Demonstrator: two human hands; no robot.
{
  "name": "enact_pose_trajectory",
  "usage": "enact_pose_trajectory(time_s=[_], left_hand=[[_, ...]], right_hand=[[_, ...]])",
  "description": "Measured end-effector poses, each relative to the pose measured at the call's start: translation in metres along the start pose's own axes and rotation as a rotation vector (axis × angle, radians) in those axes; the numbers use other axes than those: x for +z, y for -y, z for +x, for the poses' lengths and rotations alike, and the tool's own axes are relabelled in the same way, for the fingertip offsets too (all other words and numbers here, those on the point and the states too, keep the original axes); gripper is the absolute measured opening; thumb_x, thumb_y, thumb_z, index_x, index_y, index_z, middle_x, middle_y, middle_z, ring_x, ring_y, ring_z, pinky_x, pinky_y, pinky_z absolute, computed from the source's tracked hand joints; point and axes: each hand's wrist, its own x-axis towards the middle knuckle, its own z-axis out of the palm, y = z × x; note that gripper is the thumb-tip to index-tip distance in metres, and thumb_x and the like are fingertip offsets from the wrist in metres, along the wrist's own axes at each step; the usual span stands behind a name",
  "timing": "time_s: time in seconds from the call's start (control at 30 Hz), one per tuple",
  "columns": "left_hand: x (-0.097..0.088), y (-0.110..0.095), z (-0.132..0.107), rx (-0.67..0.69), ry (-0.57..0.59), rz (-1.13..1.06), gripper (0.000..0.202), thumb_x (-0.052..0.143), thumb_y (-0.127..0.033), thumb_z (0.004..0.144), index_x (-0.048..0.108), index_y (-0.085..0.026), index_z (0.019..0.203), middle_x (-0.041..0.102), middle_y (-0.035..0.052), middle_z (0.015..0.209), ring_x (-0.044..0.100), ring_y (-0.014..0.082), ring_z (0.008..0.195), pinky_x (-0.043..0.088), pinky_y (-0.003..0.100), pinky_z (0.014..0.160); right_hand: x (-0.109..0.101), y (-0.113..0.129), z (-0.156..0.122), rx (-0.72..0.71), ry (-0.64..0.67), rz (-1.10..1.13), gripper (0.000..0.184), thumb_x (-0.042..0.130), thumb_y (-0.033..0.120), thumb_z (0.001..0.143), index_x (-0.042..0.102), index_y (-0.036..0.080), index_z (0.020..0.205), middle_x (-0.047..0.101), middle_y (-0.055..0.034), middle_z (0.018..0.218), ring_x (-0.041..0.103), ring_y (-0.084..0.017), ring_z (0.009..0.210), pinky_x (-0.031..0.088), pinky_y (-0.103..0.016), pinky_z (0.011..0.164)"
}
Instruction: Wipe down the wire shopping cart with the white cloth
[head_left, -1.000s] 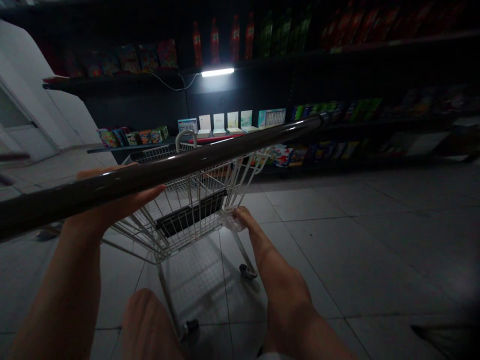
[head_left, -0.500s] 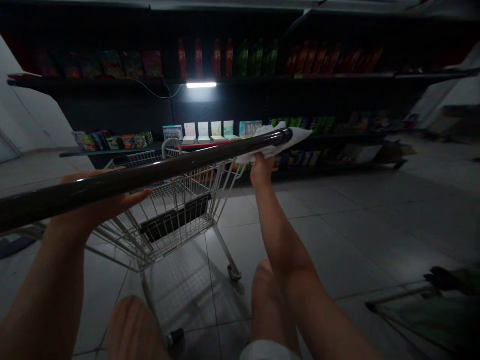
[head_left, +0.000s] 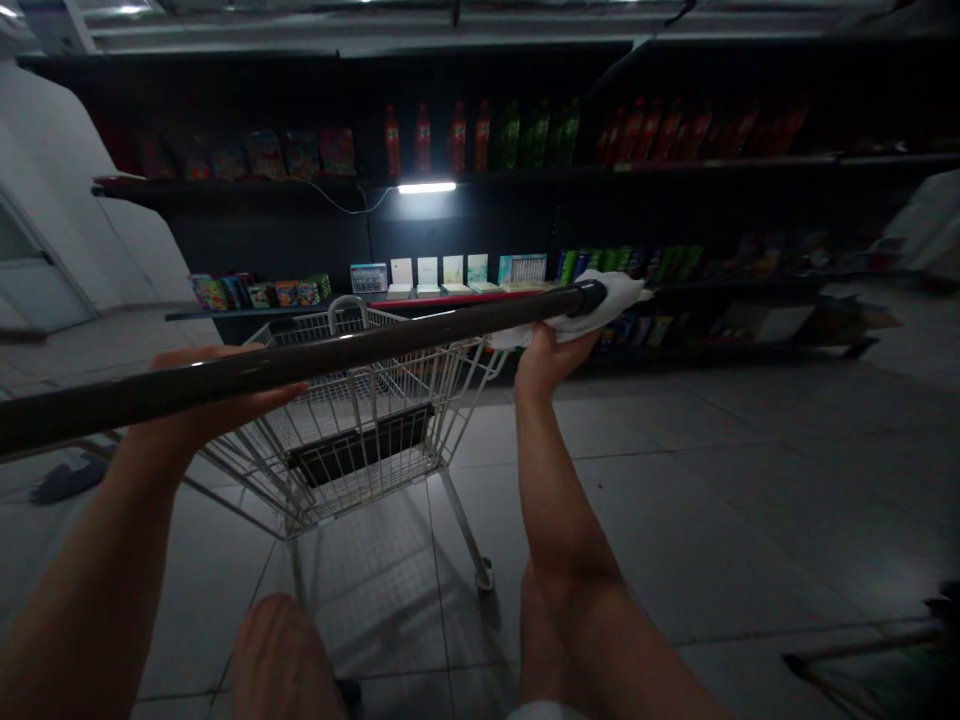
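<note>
A wire shopping cart [head_left: 352, 440] stands close in front of me, its dark handle bar [head_left: 315, 355] running across the view from lower left to upper right. My left hand [head_left: 206, 405] is wrapped round the bar near its left part. My right hand [head_left: 547, 360] is closed on a white cloth [head_left: 600, 305] pressed against the bar's right end. My knees show at the bottom edge.
Dark shop shelves [head_left: 525, 175] with bottles, snack packs and boxes line the wall behind the cart, lit by a tube lamp [head_left: 426, 187]. Grey tiled floor [head_left: 750, 500] spreads to the right. A white door or wall stands at the left. A dark item lies at bottom right.
My right hand rose from the cart's lower frame to the right end of the handle bar with the cloth. The left hand kept its grip.
</note>
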Motion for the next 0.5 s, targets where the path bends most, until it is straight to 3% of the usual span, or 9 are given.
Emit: enact_pose_trajectory(time_s=[0.1, 0.2, 0.33, 0.5], left_hand=[[-0.004, 0.018, -0.007, -0.083, 0.052, 0.142, 0.059, 0.045, -0.078, 0.075, 0.064, -0.023, 0.080, 0.061, 0.0024, 0.071, 0.054, 0.0194, 0.065, 0.025, 0.030, 0.060], [-0.010, 0.036, -0.014, -0.076, 0.068, 0.141, 0.054, 0.046, -0.073, 0.076, 0.068, -0.026, 0.090, 0.066, 0.0015, 0.079, 0.059, 0.0205, 0.071, 0.032, 0.030, 0.062], [-0.013, 0.059, -0.020, -0.099, 0.127, 0.178, 0.051, 0.044, -0.069, 0.077, 0.068, -0.028, 0.096, 0.070, 0.0022, 0.088, 0.063, 0.0248, 0.079, 0.037, 0.032, 0.063], [-0.012, 0.073, -0.021, -0.145, 0.232, 0.210, 0.045, 0.043, -0.058, 0.080, 0.069, -0.028, 0.102, 0.070, 0.0042, 0.094, 0.065, 0.0274, 0.084, 0.043, 0.034, 0.066]], right_hand=[[-0.021, 0.020, -0.009, -0.299, -0.115, -0.128, 0.076, 0.049, 0.038, 0.081, 0.024, 0.016, 0.149, 0.040, -0.0198, 0.137, 0.042, -0.032, 0.132, 0.037, -0.059, 0.104], [-0.045, 0.056, -0.003, -0.624, -0.193, -0.212, 0.078, 0.060, 0.038, 0.077, 0.030, 0.021, 0.147, 0.045, -0.0177, 0.130, 0.046, -0.035, 0.123, 0.038, -0.059, 0.100], [-0.076, 0.113, 0.016, -0.879, 0.082, -0.363, 0.065, 0.064, 0.037, 0.076, 0.047, 0.022, 0.137, 0.050, -0.0169, 0.124, 0.048, -0.036, 0.113, 0.040, -0.056, 0.092], [-0.097, 0.166, 0.031, -1.081, 0.395, -0.579, 0.042, 0.061, 0.025, 0.081, 0.057, 0.025, 0.122, 0.059, -0.0113, 0.115, 0.051, -0.028, 0.103, 0.041, -0.046, 0.088]])
